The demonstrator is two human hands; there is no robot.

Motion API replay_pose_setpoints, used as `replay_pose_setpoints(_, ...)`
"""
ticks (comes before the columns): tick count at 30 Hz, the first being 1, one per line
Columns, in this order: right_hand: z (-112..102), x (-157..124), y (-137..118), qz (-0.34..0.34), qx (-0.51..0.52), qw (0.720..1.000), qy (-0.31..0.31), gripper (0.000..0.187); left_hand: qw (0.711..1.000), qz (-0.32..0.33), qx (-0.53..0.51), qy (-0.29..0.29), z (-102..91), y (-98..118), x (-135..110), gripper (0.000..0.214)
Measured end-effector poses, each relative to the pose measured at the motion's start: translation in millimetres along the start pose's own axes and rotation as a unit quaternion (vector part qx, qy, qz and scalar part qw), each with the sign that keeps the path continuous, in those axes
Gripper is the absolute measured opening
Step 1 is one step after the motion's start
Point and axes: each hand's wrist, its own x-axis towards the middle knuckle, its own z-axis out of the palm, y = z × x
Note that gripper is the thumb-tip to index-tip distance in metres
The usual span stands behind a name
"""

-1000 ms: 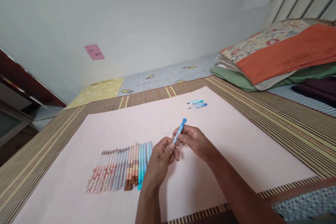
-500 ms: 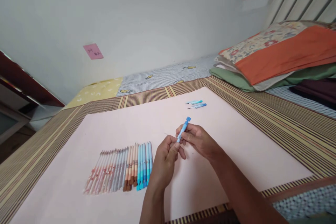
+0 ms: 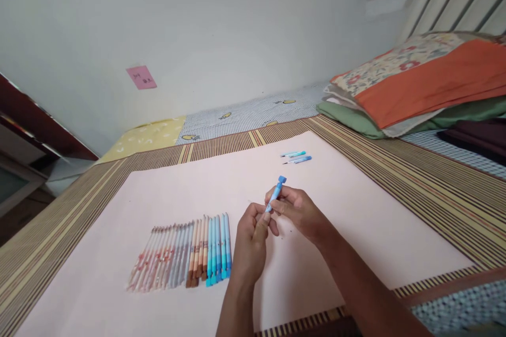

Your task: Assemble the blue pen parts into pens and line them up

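Note:
A blue pen [image 3: 275,192] with a darker blue, block-shaped end is held tilted over the pale pink sheet [image 3: 185,184]. My left hand [image 3: 253,231] pinches its lower end between thumb and fingers. Higher up the barrel, my right hand [image 3: 295,210] grips it as well. The lower tip is hidden behind my fingers. To the left lies a row of pens [image 3: 184,253], running from clear with reddish patterns through grey and brown to blue. Beyond my hands, a few slim blue and teal pen parts with dark tips [image 3: 298,158] rest near the sheet's far edge.
Under the sheet is a striped mat [image 3: 399,168]. Folded cloths and an orange floral cushion [image 3: 430,89] are piled at the right, below a white radiator [image 3: 462,0]. A pink note [image 3: 141,77] is stuck on the wall behind.
Both hands keep hold of the blue pen, which has shifted slightly left and down. My left forearm has moved a little to the right. The laid-out pens stay put.

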Motion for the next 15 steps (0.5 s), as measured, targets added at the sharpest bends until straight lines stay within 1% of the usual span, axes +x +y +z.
replay_pose_setpoints(3,-0.7,-0.3,-0.6,-0.016,-0.013,1.000,-0.007,0.019,0.998,-0.019,-0.051,-0.016,0.3,0.1,0.9,0.023)
replay_pose_setpoints(6,-3.1,0.2,-0.2,-0.019,-0.009,0.999,-0.032,0.019,0.994,-0.036,-0.094,-0.034,0.5,1.5,1.6,0.022)
replay_pose_setpoints(10,-6.0,0.9,0.4,-0.007,0.023,0.997,-0.069,0.020,0.991,-0.051,-0.116,-0.045,-0.9,3.0,2.5,0.024)
replay_pose_setpoints(15,-9.4,-0.5,-2.6,-0.002,0.015,0.996,-0.088,0.021,0.987,-0.069,-0.130,-0.067,-1.7,4.9,1.8,0.027)
